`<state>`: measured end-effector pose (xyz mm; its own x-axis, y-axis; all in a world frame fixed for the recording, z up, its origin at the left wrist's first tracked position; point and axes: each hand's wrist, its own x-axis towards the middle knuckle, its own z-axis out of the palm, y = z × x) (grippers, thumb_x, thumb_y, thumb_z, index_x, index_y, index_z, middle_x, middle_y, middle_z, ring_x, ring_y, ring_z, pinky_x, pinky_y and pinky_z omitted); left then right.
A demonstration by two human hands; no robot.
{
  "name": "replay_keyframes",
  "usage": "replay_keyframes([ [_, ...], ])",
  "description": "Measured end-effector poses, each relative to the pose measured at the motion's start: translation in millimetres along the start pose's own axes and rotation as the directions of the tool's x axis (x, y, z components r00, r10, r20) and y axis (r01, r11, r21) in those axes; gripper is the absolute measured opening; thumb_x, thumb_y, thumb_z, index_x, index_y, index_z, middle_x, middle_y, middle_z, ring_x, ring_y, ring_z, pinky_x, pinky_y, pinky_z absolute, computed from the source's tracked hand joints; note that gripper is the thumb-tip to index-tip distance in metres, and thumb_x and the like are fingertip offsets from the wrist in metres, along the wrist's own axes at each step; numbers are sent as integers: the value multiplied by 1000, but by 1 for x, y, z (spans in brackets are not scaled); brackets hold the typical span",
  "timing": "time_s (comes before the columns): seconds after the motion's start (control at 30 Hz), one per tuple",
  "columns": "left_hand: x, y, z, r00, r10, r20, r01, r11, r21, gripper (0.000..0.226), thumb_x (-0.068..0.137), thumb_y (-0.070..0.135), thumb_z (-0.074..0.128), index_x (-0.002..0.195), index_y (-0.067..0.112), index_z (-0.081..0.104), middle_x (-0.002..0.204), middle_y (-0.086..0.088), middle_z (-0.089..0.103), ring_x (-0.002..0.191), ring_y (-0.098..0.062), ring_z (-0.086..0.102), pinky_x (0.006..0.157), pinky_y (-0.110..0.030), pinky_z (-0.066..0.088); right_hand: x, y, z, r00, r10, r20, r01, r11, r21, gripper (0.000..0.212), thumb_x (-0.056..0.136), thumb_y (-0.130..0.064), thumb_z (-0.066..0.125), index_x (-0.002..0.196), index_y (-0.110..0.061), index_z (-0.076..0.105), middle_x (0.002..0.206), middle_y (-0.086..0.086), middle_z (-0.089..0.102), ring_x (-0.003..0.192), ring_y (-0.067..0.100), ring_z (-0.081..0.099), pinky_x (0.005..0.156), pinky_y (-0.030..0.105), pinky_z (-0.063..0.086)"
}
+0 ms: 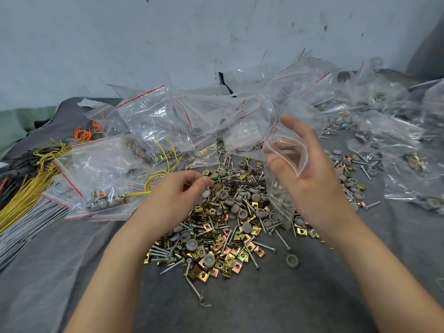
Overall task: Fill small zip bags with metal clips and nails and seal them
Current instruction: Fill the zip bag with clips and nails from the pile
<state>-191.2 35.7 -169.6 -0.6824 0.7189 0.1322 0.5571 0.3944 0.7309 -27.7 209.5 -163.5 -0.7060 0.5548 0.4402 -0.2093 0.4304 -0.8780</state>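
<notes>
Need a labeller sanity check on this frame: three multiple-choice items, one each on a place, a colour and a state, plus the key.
1. Where do the yellow wires lie relative to the loose pile of clips and nails?
A. To its left
B. To its right
C. Inside the held bag

2. What colour is the stripe along the seals of the zip bags?
A. Blue
B. Red
C. Green

3. The bag in the right hand is:
A. Sealed, lying flat on the cloth
B. Held up, mouth open
C. Torn in two

Key:
1 A: the wires fan out left of the pile.
2 B: a red line runs along each bag top.
3 B: thumb and fingers hold the mouth apart above the pile, with nails inside the bag.
</notes>
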Motion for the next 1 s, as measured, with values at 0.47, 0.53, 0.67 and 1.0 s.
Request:
replay_keyframes([
  [0.47,1,3,0,1000,-13,2,13,998,-61,8,90,31,69,94,25,72,97,-12,71,48,1,46,48,-12,36,-1,2,-1,1000,-19,3,19,1000,-19,52,98,-24,63,140,-45,41,114,-7,65,109,0,62,88,9,46],
  [0.53,3,3,1,999,-31,-25,29,995,-92,10,85,32,73,88,24,70,99,-9,72,54,2,49,52,-12,39,0,2,-1,1000,-21,4,21,1000,-20,52,98,-25,63,139,-46,41,114,-7,66,109,0,62,87,9,46],
  [0.67,0,4,2,999,-20,-36,18,998,-55,16,84,41,71,87,26,73,62,8,61,44,-1,42,46,-14,34,0,4,-2,1000,-18,13,18,1000,-25,52,98,-26,63,140,-47,41,114,-8,65,109,-1,61,86,7,46],
  [1.0,-1,29,-4,972,86,-220,-110,989,-95,23,100,24,54,119,26,68,81,16,60,67,8,52,59,-5,37,-1,4,1,999,-34,37,37,997,-62,55,96,-27,65,140,-48,40,111,-21,62,109,-4,60,85,3,42],
])
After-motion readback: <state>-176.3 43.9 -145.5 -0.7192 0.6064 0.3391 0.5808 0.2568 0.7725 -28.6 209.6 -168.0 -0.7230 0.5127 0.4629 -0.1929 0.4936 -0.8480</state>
